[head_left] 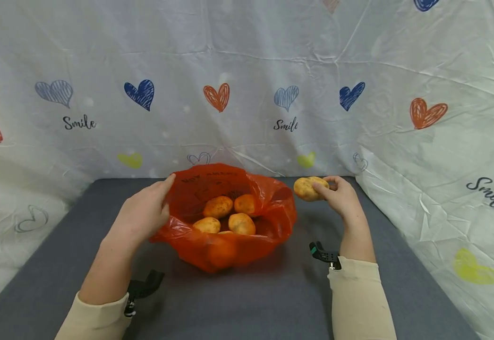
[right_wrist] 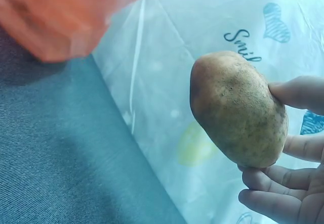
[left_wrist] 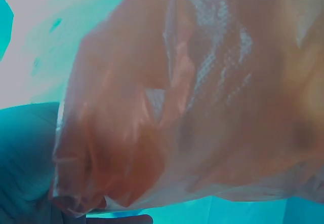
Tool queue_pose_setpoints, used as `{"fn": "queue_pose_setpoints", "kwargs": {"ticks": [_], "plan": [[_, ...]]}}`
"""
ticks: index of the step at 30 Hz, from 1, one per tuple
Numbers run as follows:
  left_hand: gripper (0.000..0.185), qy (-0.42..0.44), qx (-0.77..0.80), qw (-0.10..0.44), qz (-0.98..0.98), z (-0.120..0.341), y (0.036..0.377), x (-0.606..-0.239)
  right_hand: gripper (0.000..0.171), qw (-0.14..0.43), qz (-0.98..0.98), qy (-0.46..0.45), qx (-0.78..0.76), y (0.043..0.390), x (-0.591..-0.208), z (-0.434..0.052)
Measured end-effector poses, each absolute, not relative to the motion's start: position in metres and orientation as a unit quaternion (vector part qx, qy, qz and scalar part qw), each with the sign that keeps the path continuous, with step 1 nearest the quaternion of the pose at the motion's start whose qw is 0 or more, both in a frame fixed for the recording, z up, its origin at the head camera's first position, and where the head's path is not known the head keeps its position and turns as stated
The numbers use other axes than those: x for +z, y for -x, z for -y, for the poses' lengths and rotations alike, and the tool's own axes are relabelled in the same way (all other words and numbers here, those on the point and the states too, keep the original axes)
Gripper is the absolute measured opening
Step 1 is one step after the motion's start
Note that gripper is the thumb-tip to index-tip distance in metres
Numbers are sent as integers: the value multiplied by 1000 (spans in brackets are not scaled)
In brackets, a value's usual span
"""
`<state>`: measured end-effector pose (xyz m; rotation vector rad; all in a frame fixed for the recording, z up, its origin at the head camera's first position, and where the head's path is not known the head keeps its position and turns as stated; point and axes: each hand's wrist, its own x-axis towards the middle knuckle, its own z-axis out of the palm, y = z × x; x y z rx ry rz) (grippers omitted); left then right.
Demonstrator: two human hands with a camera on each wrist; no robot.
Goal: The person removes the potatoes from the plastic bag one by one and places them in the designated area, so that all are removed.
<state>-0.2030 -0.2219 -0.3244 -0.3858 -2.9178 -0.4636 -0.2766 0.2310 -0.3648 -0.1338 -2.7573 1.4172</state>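
Right hand (head_left: 341, 196): grips one potato (head_left: 306, 190) by its right end, thumb on one side and fingers (right_wrist: 273, 203) on the other. That potato is held clear of the worktop (head_left: 234, 307), just right of the bag and near its rim; most of its skin is exposed in the right wrist view. Left hand (head_left: 138, 217): at the left rim of the red plastic bag (head_left: 251, 250), touching it, index finger extended along the edge; cannot tell whether its fingers pinch the plastic, as the bag covers most of the left wrist view. Bag sits on the worktop, mouth open, dark print on the inner back wall. Inside: four potatoes (head_left: 218, 207) plainly visible, grouped near the middle, plus a sliver of another between the front two. Both forearms wear cream sleeves (head_left: 359, 297). Behind the worktop: pale sheet (head_left: 251, 38) printed with hearts and "Smile".
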Motion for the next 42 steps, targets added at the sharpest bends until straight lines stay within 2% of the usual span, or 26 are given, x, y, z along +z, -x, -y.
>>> {"fn": "queue_pose_setpoints", "kwargs": {"ticks": [9, 15, 20, 24, 28, 37, 42], "plan": [[69, 63, -168, 97, 979, 270, 197, -307, 72, 6, 906, 19, 424, 282, -374, -222], [70, 36, -180, 82, 980, 288, 190, -300, 64, -27, 930, -1, 367, 296, -393, -208], [62, 85, -218, 48, 971, 284, 187, -300, 60, -54, 939, -9, 339, 304, -411, -197], [44, 140, -237, 59, 959, 277, 185, -301, 60, -77, 938, -14, 338, 307, -420, -192], [29, 154, -234, 72, 957, 273, 183, -302, 60, -88, 933, -16, 350, 309, -424, -190], [32, 138, -227, 55, 962, 268, 184, -302, 61, -103, 925, -30, 364, 311, -426, -190], [36, 113, -213, 36, 970, 267, 186, -303, 58, -130, 914, -38, 383, 312, -427, -185]]}}
